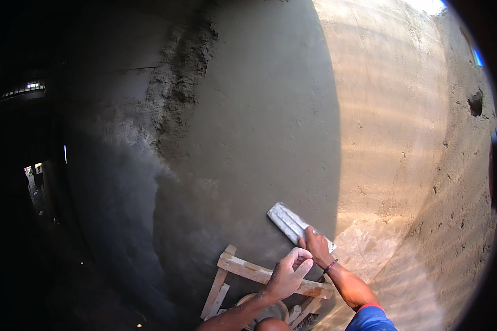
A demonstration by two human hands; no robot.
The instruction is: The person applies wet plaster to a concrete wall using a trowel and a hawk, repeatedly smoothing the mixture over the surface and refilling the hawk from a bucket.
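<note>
While the far left sits in deep shadow, a small lit doorway (37,179) glows there, and moving right we meet a rough, crumbly strip (182,83) running down from the upper edge of the wall. Next comes the smooth grey wall (265,110), broad and dim, and low before it stands a wooden frame (246,268), its top rail sloping down to the right. Beneath that rail, partly hidden, is a round basin (282,310). Now the left hand (289,275), in front of the rail: fingers loosely curled, released, thumb apart from them. Just beyond, near the grey wall's lower right edge, a pale metal float (289,220) lies aslant, and the right hand (316,246) grasps it towards its lower end, fingers wrapped round; whether its face touches the wall, I can't tell. There's a dark bracelet (330,266) at that wrist, then a blue sleeve (373,320), and finally the sunlit tan wall (389,110), with a dark hole (475,103) near the right rim.
</note>
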